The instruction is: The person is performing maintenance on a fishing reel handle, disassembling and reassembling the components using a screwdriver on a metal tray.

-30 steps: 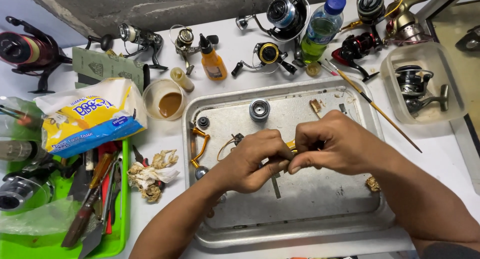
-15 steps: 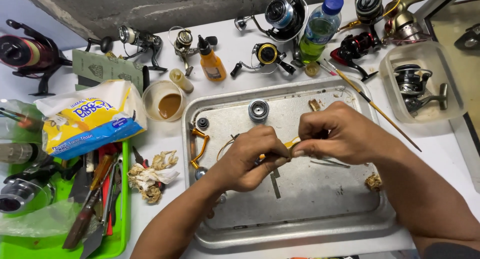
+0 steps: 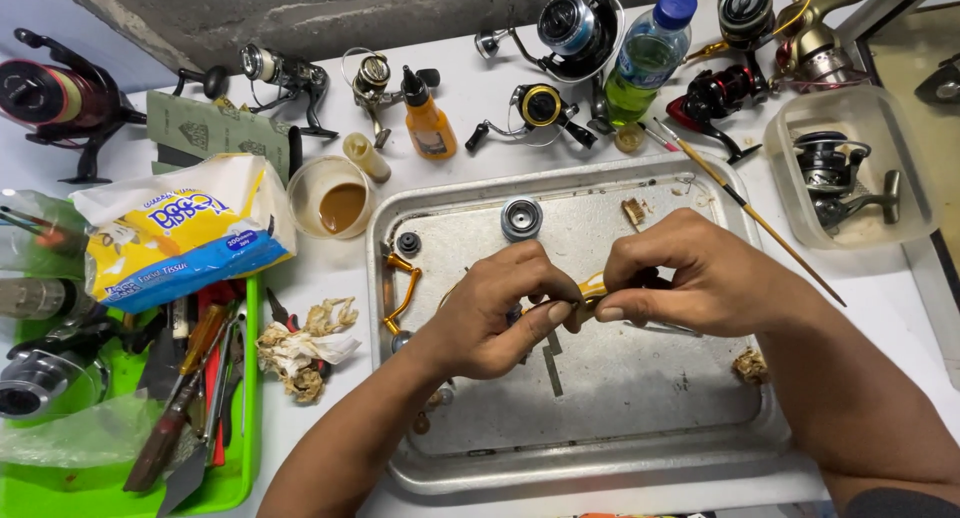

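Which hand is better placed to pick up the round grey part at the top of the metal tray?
Probably the left hand: the round grey part lies just above it on the metal tray. The right hand is farther off; both pinch a small orange part.

Single head-worn view, looking steeply down, close over metal tray (image 3: 420, 473) and cluttered white table (image 3: 330, 113)

White table (image 3: 480, 108) fills my view, evenly lit. Rough grey concrete wall (image 3: 330, 8) along the top edge. Tan floor (image 3: 915, 53) at upper right corner.
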